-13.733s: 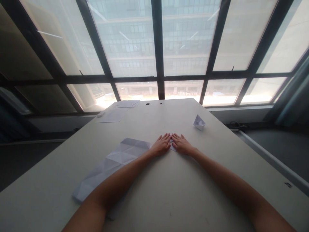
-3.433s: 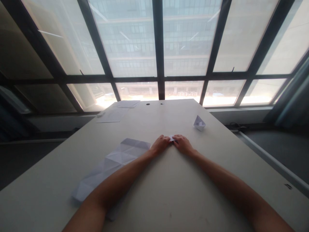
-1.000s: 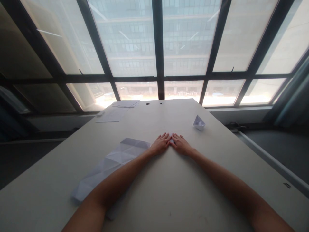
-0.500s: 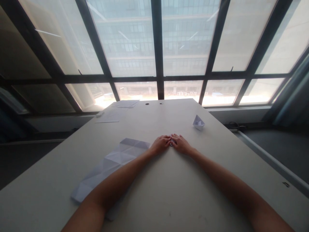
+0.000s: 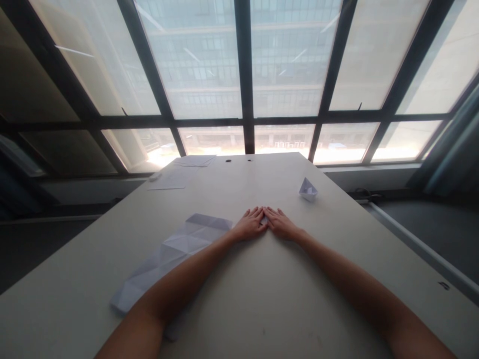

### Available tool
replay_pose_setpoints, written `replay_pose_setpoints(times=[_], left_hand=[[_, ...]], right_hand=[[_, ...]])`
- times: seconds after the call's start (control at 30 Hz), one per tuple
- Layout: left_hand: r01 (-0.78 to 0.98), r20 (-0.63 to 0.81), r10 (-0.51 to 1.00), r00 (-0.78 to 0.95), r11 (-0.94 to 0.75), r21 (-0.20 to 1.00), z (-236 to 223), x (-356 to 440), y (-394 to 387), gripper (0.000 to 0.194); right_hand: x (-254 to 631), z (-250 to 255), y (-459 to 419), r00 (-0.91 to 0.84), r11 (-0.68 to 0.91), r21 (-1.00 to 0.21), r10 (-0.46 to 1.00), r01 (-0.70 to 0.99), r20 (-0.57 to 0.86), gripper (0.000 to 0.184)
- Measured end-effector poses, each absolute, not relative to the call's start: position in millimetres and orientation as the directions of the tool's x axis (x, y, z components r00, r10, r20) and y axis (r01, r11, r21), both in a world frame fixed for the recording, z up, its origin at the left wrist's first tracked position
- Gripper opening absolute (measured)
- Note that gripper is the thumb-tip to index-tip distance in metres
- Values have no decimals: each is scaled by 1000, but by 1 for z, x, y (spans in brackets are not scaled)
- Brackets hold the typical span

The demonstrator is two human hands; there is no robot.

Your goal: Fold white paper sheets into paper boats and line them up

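The left hand point(image 5: 250, 224) lies open, fingers stretched out flat, and from where I stand the right hand point(image 5: 280, 223) mirrors it, fingertips meeting in a peak. Beneath them is a small folded piece of white paper point(image 5: 264, 220), mostly covered, around the middle of the pale white tabletop point(image 5: 269, 284) between its left and right edges. I'd judge the step to be pressing a fold flat; neither hand seems to grip anything. The next move, I think, calls for easing the fingers off so the paper's edges can be reached without slipping the crease. Toward the right edge stands a pointed white folded-paper boat point(image 5: 308, 190). A large, creased white paper sheet point(image 5: 187, 239) lies on the left-edge side, partly hidden by the left forearm; flat white sheets point(image 5: 170, 180) lie near the far left corner.
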State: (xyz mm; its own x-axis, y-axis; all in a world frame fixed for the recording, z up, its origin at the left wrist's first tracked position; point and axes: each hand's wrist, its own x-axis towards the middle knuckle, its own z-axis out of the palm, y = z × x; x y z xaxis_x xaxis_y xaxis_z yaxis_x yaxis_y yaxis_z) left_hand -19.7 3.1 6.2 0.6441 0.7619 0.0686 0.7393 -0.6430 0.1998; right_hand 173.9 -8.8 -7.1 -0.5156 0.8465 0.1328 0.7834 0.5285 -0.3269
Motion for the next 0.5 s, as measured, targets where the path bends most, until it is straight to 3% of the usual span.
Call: replay_pose_setpoints(times=[0.27,0.5], left_hand=[[713,80,741,667,-665,220,8,-21,3,73],[722,78,752,655,-652,232,3,-20,7,61]], right_hand=[[172,-7,-8,-462,481,-362,875,798,144,62],[169,-6,-8,-433,461,-379,887,802,162,57]])
